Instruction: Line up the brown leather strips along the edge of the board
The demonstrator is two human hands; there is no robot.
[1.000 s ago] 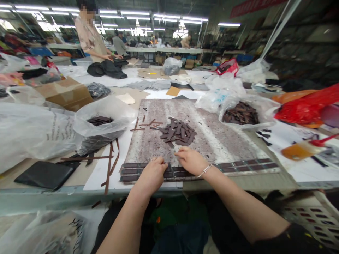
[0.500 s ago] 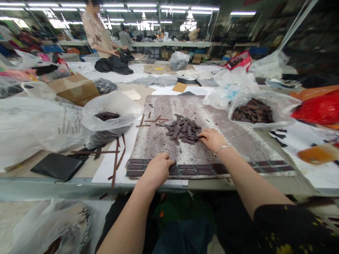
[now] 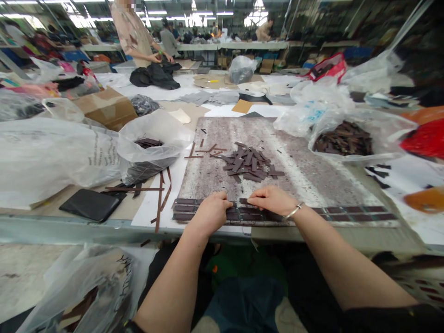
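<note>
My right hand (image 3: pixel 272 200) is closed in a pinch on one end of a short dark brown strip (image 3: pixel 243 201). The strip is held low over the front of the worn board (image 3: pixel 294 171). Just left of it, my left hand (image 3: pixel 213 210) rests with curled fingers on rows of similar strips (image 3: pixel 183 216) along the board's front edge. Whether its fingertips grip anything is hidden. Behind both hands lies a loose pile of short brown strips (image 3: pixel 248 162). A few thin reddish-brown strips (image 3: pixel 208 149) are scattered left of the pile.
An open plastic bag of strips (image 3: pixel 149 159) stands at left, and another bag (image 3: pixel 381 138) lies at right. A black flat pouch (image 3: pixel 90 205) and long thin strips (image 3: pixel 160 199) are left of the board. Across the table, a person (image 3: pixel 135 37) handles black cloth (image 3: pixel 154 76).
My right hand has moved from the pile's right side towards me and left, bringing a strip beside my left hand. My left hand stays at the front rows. The view has shifted slightly.
</note>
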